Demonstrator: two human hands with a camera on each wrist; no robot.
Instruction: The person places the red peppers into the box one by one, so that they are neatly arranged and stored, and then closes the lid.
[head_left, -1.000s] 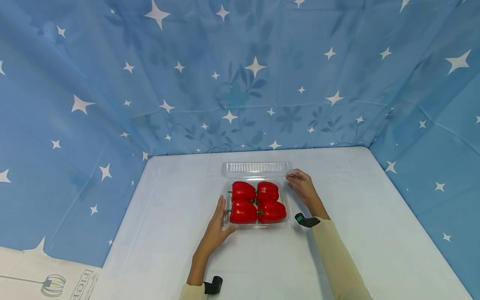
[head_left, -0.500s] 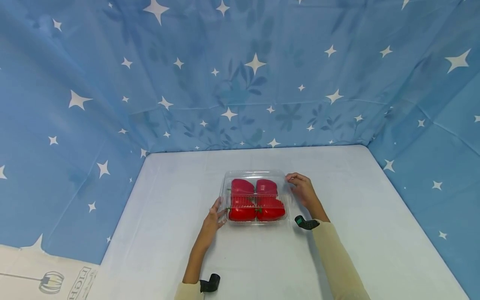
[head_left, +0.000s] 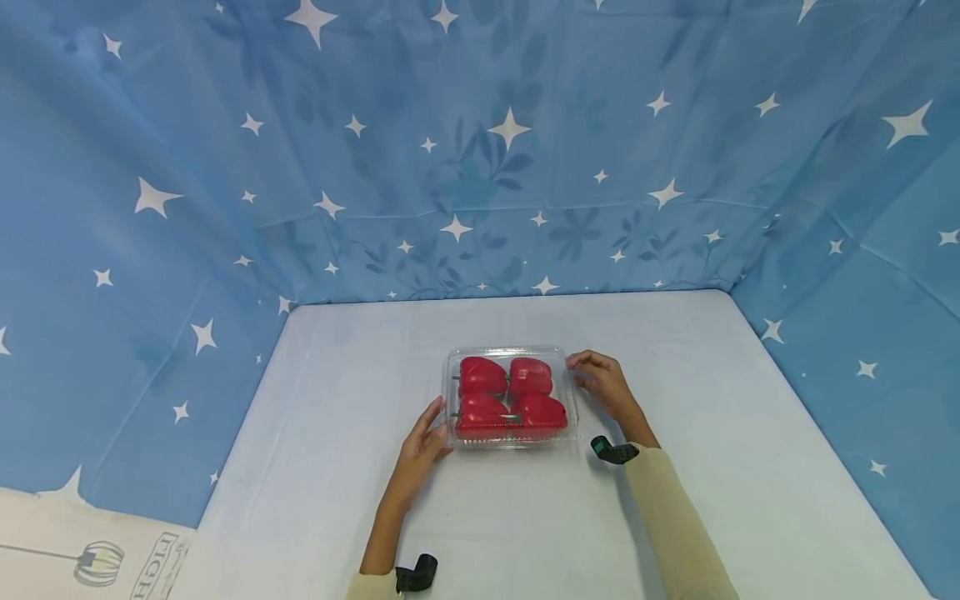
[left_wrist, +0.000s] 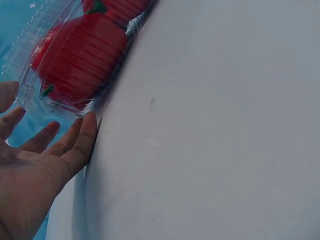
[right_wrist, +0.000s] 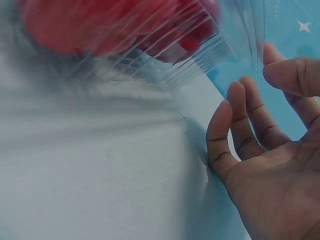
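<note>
A clear plastic clamshell box lies at the middle of the table, its ribbed lid down over several red bell peppers with green stems. Whether the front edge is latched cannot be told. My left hand is at the box's left side; in the left wrist view its fingers are spread and loosely bent by the lower corner. By the back right corner is my right hand. Its thumb and forefinger lie close to the lid's edge in the right wrist view, the other fingers loosely bent.
A white cloth covers the table. Blue curtains with pale stars hang behind it and at both sides. Each wrist carries a black camera mount, such as the one on the right wrist.
The lid, first folded back behind the box, has swung forward and down over the peppers. My left hand has shifted slightly along the left side; the right has stayed near the back right corner.
</note>
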